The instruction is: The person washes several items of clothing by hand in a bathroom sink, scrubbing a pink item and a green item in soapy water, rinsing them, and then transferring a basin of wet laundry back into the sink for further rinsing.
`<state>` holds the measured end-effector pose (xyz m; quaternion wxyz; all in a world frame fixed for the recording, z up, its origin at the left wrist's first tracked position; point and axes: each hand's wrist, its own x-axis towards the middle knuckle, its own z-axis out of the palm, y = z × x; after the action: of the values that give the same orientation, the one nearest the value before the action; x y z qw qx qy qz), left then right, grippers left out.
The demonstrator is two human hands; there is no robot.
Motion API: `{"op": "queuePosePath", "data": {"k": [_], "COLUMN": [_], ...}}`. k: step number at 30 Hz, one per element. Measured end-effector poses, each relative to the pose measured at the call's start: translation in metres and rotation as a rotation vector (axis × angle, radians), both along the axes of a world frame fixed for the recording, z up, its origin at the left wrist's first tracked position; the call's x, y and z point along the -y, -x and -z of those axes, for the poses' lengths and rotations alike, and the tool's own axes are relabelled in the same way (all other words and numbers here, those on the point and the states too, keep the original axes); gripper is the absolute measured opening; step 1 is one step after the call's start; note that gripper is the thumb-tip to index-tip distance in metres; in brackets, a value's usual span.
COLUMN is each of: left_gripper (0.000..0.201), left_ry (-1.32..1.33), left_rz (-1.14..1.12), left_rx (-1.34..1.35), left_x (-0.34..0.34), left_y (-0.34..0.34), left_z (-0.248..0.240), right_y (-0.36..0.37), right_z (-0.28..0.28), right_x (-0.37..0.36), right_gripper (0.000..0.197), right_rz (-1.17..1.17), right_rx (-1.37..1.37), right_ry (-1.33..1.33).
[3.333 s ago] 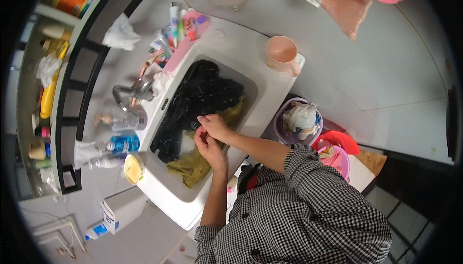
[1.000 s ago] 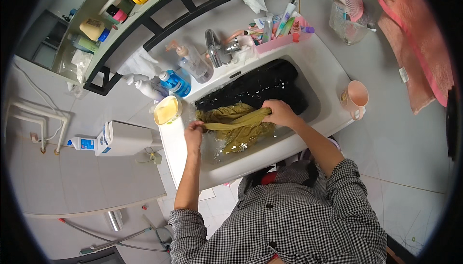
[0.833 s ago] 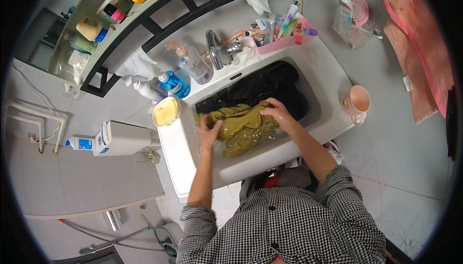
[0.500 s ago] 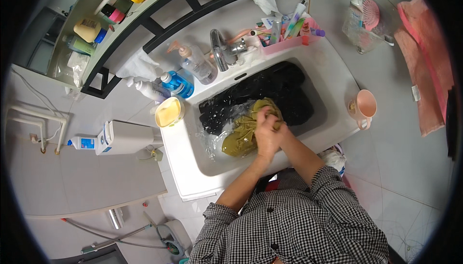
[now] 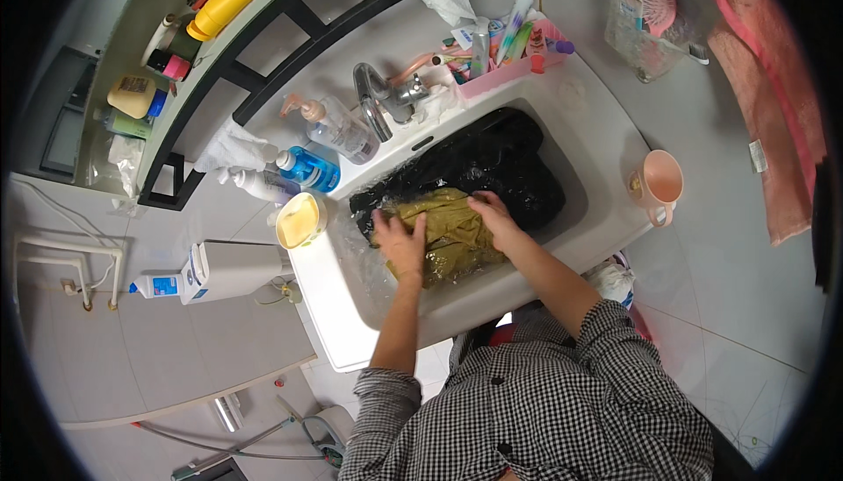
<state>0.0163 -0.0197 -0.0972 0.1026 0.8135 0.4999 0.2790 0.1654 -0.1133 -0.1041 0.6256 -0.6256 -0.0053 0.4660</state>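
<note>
An olive-yellow cloth garment (image 5: 452, 239) lies wet and loosely spread in the water of a white sink (image 5: 342, 327). My left hand (image 5: 402, 245) rests at its left side, thumb and fingers spread apart. At the garment's right edge, my right hand (image 5: 493, 219) touches it with extended fingers, some tips hard to see against the cloth. Dark wet fabric (image 5: 518, 160) fills the far and right part of the basin, behind and beside the olive one.
A chrome faucet (image 5: 376, 99) rises behind the basin. A pump bottle (image 5: 341, 130), a blue bottle (image 5: 307, 169) and a soap dish (image 5: 300, 220) line the left rim. Toothpaste tubes fill a pink tray (image 5: 492, 81) at the back; a pink mug (image 5: 657, 184) stands at the right.
My hands were together squeezing the bunched olive garment; now they are apart, left hand further left. The garment has dropped and spread out in the water. The view has shifted slightly.
</note>
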Motion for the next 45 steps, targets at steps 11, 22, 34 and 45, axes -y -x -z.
{"op": "queuePosePath", "data": {"k": [11, 22, 34, 45], "left_gripper": [0.02, 0.041, 0.018, 0.024], "left_ry": [0.098, 0.073, 0.052, -0.102], "left_rz": [0.195, 0.464, 0.327, 0.485], "left_rx": [0.204, -0.254, 0.138, 0.767], "left_x": [0.053, -0.002, -0.058, -0.095], "left_y": [-0.067, 0.063, 0.085, 0.083], "left_z": [-0.039, -0.036, -0.166, -0.322], "right_y": [-0.004, -0.022, -0.042, -0.032], "right_z": [0.003, -0.026, -0.164, -0.34], "right_x": [0.001, 0.036, 0.022, -0.002], "right_gripper": [0.03, 0.04, 0.021, 0.025], "right_rz": [0.002, -0.826, -0.713, -0.342], "right_rx": [-0.711, 0.794, 1.377, 1.778], "right_ry": [-0.592, 0.179, 0.059, -0.135]}}
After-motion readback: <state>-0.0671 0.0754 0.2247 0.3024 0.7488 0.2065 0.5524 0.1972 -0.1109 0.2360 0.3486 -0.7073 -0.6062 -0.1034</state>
